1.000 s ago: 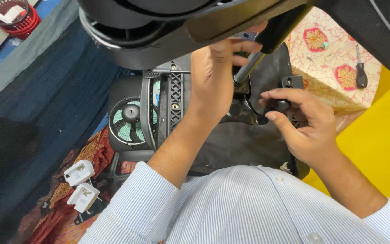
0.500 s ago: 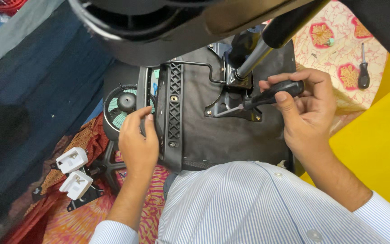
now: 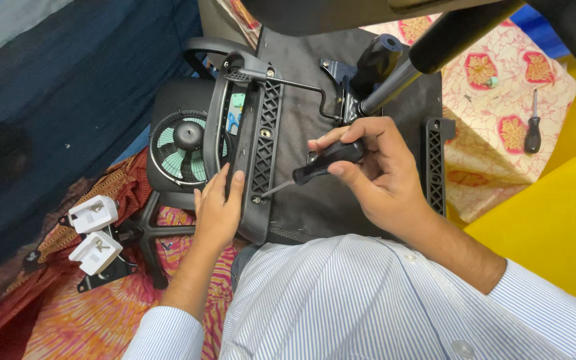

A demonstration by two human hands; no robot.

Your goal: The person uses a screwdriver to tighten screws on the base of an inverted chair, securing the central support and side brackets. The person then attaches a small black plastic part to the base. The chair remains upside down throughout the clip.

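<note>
Striped blue-and-white shirt cloth filled the near edge of the view; from it our two hands reached out over an upturned office chair seat (image 3: 315, 173), its black underside facing us.

Left hand (image 3: 216, 212): lay flat and open against the near end of the black lattice armrest bracket (image 3: 261, 147), fingers spread along its edge, closed round nothing. It appeared to steady the bracket on the seat.

Right hand (image 3: 378, 177): grip closed firmly round the black handle of a screwdriver (image 3: 315, 170), shaft angled down and left, tip at a screw hole (image 3: 256, 199) near the bracket's near end. Whether the tip was seated in a screw head we could not tell.

Judgement on doing this step well: we should bring the shaft square to the hole rather than slanted, press down while turning so the tip does not slip out, and hold the bracket pressed flush so its holes line up with the seat.

Farther off: a second lattice bracket (image 3: 435, 163) on the seat's right side, the chair's gas cylinder (image 3: 401, 73) rising beyond the right hand, a small fan (image 3: 181, 150) left of the seat. Two white plug adapters (image 3: 95, 230) lay on orange patterned cloth. A spare screwdriver (image 3: 533, 130) rested on floral fabric, well apart.
</note>
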